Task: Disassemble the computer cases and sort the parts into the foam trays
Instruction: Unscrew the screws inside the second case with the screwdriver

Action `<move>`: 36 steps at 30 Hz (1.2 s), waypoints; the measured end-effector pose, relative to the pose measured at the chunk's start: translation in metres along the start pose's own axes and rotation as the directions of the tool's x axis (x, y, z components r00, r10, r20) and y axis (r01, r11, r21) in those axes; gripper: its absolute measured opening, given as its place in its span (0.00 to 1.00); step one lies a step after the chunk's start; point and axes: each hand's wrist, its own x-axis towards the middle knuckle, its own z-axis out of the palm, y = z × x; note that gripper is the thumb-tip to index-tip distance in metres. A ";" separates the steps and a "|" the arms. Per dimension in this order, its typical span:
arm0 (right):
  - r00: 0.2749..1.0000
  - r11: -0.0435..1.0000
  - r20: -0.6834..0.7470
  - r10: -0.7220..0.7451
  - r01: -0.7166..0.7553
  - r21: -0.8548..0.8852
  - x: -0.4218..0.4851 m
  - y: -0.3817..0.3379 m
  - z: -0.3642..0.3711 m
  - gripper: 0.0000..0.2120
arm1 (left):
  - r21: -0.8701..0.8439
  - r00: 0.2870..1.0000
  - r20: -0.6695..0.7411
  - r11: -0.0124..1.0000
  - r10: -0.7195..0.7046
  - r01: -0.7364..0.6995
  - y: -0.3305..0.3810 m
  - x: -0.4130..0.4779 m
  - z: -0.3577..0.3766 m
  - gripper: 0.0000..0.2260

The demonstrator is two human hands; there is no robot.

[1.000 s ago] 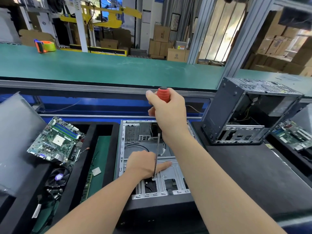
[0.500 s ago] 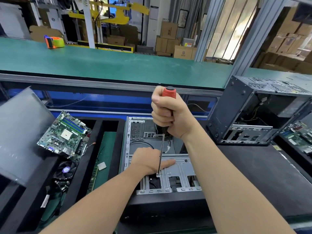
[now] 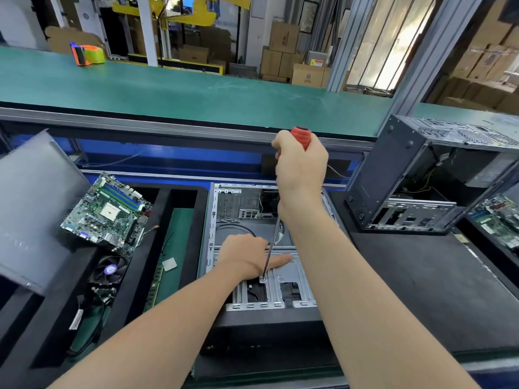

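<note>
An open silver computer case lies flat in front of me. My right hand grips the red handle of a long screwdriver, held nearly upright, with its tip down on the drive bracket of the case. Beside the shaft, my left hand rests on that bracket, one finger stretched out past the shaft. A green motherboard leans in the black foam tray to the left, above a cooler fan.
A second, dark case stands open on the black mat at right, with another board beyond it. A grey side panel leans at far left. A small chip lies in the green tray slot. A tape dispenser sits on the conveyor.
My right hand has closed fully round the screwdriver handle; a second ago a finger pointed up beside it. The view has tilted slightly; my left hand stays on the bracket.
</note>
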 end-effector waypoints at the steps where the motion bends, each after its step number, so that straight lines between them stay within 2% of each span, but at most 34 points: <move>1: 0.999 0.999 -0.034 -0.024 0.023 -0.027 0.000 0.002 0.000 0.14 | -0.004 1.000 0.003 1.000 0.001 -0.001 0.000 0.000 0.000 0.41; 4: 0.998 0.999 -0.061 -0.026 0.025 -0.024 0.003 0.004 -0.003 0.17 | -0.014 1.000 -0.020 1.000 -0.002 0.001 -0.001 0.002 0.003 0.44; 6: 0.997 0.997 0.064 0.049 -0.053 0.058 0.008 0.004 -0.005 0.17 | -0.016 0.999 -0.033 1.000 -0.010 0.010 -0.001 0.002 0.004 0.46; 8: 0.966 0.984 0.240 0.096 -0.128 0.121 0.015 0.003 -0.009 0.18 | -0.014 0.999 -0.041 1.000 -0.024 0.023 0.000 0.002 0.004 0.45; 12: 0.829 0.963 0.550 0.101 -0.220 0.154 0.028 0.004 -0.019 0.19 | -0.006 0.999 -0.032 0.999 -0.037 0.037 0.000 0.002 0.004 0.45; 15: 0.668 0.933 0.739 0.089 -0.315 0.172 0.036 0.005 -0.025 0.18 | -0.007 0.999 -0.019 0.999 -0.037 0.037 0.000 0.002 0.002 0.48; 17: 0.558 0.910 0.829 0.045 -0.365 0.196 0.037 0.006 -0.026 0.18 | -0.011 0.999 -0.027 0.999 -0.034 0.033 0.000 0.001 0.002 0.47; 19: 0.526 0.908 0.850 -0.002 -0.354 0.222 0.035 0.007 -0.025 0.17 | -0.012 0.999 -0.026 0.999 -0.032 0.031 0.000 0.001 0.002 0.45; 20: 0.550 0.918 0.835 -0.012 -0.325 0.228 0.032 0.008 -0.023 0.16 | -0.007 0.999 -0.021 1.000 -0.029 0.029 0.000 0.001 0.001 0.45; 22: 0.670 0.953 0.742 -0.024 -0.210 0.221 0.023 0.009 -0.018 0.13 | 0.005 1.000 -0.006 1.000 -0.027 0.027 0.000 0.001 0.001 0.46; 25: 0.879 0.993 0.472 -0.070 0.018 0.114 0.011 0.006 -0.010 0.08 | 0.013 1.000 0.006 1.000 -0.027 0.027 0.000 0.001 0.000 0.49; 27: 0.963 0.999 0.268 -0.029 0.020 0.035 0.006 0.003 -0.005 0.08 | 0.008 1.000 0.014 1.000 -0.027 0.027 0.000 0.000 0.000 0.49; 30: 0.999 1.000 0.041 0.021 -0.021 0.013 0.001 0.000 0.001 0.11 | -0.005 0.999 0.021 1.000 -0.030 0.030 0.002 -0.001 -0.003 0.37; 32: 0.999 0.999 -0.024 -0.025 0.025 -0.035 -0.001 0.001 0.003 0.16 | -0.006 0.999 0.016 1.000 -0.028 0.028 0.002 0.000 -0.003 0.33; 34: 0.999 1.000 0.045 -0.003 0.003 -0.006 -0.001 0.001 0.002 0.19 | 0.002 0.999 -0.015 1.000 -0.029 0.029 0.000 0.001 0.001 0.38; 36: 0.963 0.993 0.262 0.054 -0.080 0.090 0.004 0.000 -0.001 0.20 | 0.004 0.999 -0.039 1.000 -0.029 0.029 -0.002 0.002 0.005 0.47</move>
